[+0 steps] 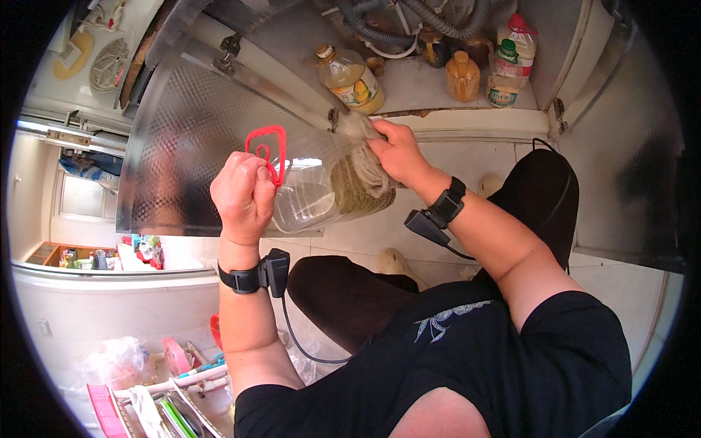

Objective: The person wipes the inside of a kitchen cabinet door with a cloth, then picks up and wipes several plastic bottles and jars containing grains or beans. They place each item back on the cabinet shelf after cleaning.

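Observation:
My left hand is closed around the neck end of a large clear plastic jug, beside its red carrying handle. The jug lies tilted in the air, its base towards the right. Greenish-brown matter shows at the base end; whether it is inside or cloth seen through the wall, I cannot tell. My right hand grips a pale grey cloth against the jug's upper side near the base. Part of the cloth is blurred. The neck is hidden by my left fist.
An under-sink cabinet stands before me, its left door and right door swung out. Inside are a yellow-labelled bottle, an orange bottle, a green-capped bottle and grey hoses. A rack stands at lower left.

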`<action>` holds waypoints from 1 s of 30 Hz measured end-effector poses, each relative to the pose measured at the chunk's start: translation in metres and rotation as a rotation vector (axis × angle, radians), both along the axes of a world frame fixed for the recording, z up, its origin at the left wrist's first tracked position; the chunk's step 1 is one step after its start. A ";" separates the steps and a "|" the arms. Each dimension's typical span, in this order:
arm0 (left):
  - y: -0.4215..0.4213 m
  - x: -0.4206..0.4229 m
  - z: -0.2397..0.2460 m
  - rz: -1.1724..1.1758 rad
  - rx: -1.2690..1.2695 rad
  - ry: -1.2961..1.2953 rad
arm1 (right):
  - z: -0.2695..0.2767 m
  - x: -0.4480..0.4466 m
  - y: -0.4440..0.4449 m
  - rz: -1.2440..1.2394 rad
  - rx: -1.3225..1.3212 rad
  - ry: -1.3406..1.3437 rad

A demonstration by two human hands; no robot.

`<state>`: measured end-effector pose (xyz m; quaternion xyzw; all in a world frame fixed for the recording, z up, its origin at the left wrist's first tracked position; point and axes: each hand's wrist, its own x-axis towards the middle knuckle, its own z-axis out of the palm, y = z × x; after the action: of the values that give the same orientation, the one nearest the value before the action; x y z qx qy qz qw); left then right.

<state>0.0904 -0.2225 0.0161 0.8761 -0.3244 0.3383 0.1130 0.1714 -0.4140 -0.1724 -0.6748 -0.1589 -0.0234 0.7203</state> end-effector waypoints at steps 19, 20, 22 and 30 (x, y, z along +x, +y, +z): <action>0.024 0.053 -0.055 0.605 -0.002 -0.067 | -0.066 -0.013 -0.015 -0.178 -0.405 0.113; 0.026 0.059 -0.063 0.683 0.037 -0.047 | -0.077 -0.007 -0.022 -0.141 -0.479 0.392; 0.026 0.067 -0.088 0.779 0.057 0.092 | -0.093 0.004 -0.028 -0.310 -0.439 0.352; -0.021 0.072 -0.229 0.878 0.035 0.642 | -0.099 0.029 -0.032 -0.565 -0.296 0.332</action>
<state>0.1621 -0.2435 -0.2125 0.9902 0.1173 0.0638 0.0398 0.2007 -0.4459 -0.2715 -0.7838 0.1514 -0.0883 0.5958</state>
